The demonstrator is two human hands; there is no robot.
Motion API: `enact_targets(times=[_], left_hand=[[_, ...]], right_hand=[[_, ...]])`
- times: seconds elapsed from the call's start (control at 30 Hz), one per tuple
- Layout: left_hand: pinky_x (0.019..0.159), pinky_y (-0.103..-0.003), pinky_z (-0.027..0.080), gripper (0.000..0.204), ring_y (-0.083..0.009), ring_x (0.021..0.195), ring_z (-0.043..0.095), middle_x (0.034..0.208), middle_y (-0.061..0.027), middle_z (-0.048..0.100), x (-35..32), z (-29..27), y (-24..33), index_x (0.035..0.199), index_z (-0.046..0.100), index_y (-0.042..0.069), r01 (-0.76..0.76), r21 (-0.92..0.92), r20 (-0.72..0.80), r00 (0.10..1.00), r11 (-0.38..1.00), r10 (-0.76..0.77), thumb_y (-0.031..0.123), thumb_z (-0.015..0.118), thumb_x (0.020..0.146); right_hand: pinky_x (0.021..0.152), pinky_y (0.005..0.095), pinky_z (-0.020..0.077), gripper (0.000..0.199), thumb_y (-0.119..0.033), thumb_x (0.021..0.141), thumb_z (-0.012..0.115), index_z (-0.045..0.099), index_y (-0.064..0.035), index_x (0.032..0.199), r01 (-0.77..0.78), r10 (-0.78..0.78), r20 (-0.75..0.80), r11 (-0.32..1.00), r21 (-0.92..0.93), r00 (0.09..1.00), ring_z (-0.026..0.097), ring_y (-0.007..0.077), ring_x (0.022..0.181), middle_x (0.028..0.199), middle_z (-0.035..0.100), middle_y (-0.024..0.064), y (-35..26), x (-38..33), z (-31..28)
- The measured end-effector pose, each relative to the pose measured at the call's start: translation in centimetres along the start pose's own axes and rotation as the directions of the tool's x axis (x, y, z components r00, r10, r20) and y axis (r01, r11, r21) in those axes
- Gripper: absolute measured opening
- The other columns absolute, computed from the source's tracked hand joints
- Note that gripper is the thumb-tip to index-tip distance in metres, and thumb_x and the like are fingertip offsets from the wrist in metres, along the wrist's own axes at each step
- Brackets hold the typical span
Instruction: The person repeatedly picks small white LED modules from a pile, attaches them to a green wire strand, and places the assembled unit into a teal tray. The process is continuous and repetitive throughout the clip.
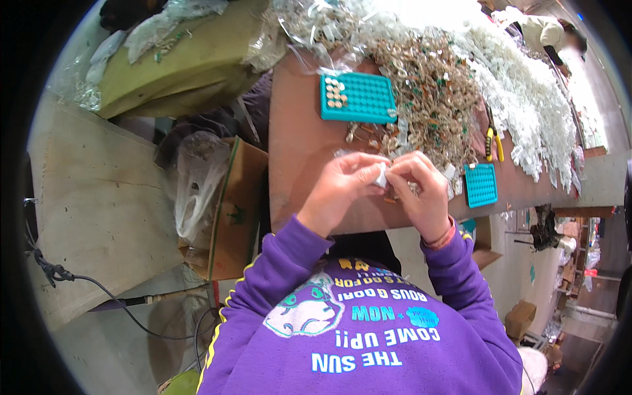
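In front of my chest, above the table's near edge, my left hand (341, 187) and my right hand (423, 192) meet at the fingertips. Between them is a small white piece (381, 178), pinched from both sides; its exact kind is too small to make out. Just beyond my hands spreads a tangled heap of small beige, brown and green parts (428, 92). A teal compartment tray (368, 99) lies to the far left of the heap, with several round pale pieces (334, 94) in its left cells. A smaller teal tray (480, 186) is right of my right hand.
Yellow-and-black handled pliers (490, 143) lie beyond the smaller tray. A large pile of clear-white pieces (520, 99) covers the table's far right. Left of the table stand a cardboard box (242, 217) and a plastic bag (199, 181). Another person (543, 33) is at the far right.
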State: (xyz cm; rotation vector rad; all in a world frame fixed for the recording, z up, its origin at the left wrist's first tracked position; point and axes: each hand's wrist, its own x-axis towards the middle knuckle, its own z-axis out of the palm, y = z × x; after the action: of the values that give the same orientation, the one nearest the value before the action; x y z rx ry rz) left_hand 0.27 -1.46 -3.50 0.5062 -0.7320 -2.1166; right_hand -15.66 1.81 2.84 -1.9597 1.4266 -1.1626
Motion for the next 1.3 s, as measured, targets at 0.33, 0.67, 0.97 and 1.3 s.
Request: enact_targets(times=[0.33,0.67,0.97,1.3], left_hand=[[0.086,-0.034,0.053,0.023,-0.0171,0.1,0.063,0.112,-0.0093,0.065,-0.2,-0.1,0.0,0.115,0.061,0.001,-0.023,-0.108,0.017,1.0,0.994,0.025,0.014,0.058,0.096],[0.085,-0.034,0.054,0.023,-0.0166,0.098,0.064,0.108,-0.0087,0.064,-0.3,0.0,0.0,0.114,0.061,0.001,-0.015,-0.14,0.025,1.0,0.99,0.019,0.015,0.058,0.096],[0.085,-0.034,0.054,0.025,-0.0154,0.099,0.063,0.11,-0.0081,0.063,-0.5,-0.2,-0.3,0.116,0.059,0.0,-0.024,-0.148,0.033,0.999,0.989,0.029,0.016,0.058,0.097],[0.09,-0.038,0.051,0.026,-0.0171,0.1,0.063,0.108,-0.0081,0.065,-0.3,-0.2,-0.4,0.115,0.059,0.002,-0.008,-0.165,0.07,0.997,0.986,0.019,0.019,0.058,0.097]], right_hand=[[0.058,0.0325,0.0505,0.01,0.003,0.084,0.064,0.058,-0.0021,0.089,0.15,-0.155,-0.015,0.971,-0.186,0.988,0.063,0.0258,0.068,0.083,0.059,0.0121,-0.7,0.1,0.7],[0.059,0.0338,0.0503,0.01,0.002,0.085,0.064,0.057,-0.0017,0.09,0.081,-0.087,-0.051,0.99,-0.117,0.995,0.063,0.0275,0.068,0.082,0.059,0.0134,-0.6,-0.3,0.6],[0.058,0.0353,0.0511,0.013,0.004,0.083,0.061,0.055,-0.0035,0.092,0.195,-0.206,-0.03,0.955,-0.224,0.978,0.063,0.031,0.069,0.086,0.058,0.0134,-0.2,-0.5,1.5],[0.058,0.0353,0.0512,0.011,0.0,0.085,0.063,0.056,-0.0036,0.093,0.118,-0.128,-0.067,0.983,-0.142,0.989,0.063,0.0311,0.069,0.083,0.059,0.0131,-0.3,-0.9,0.7]])
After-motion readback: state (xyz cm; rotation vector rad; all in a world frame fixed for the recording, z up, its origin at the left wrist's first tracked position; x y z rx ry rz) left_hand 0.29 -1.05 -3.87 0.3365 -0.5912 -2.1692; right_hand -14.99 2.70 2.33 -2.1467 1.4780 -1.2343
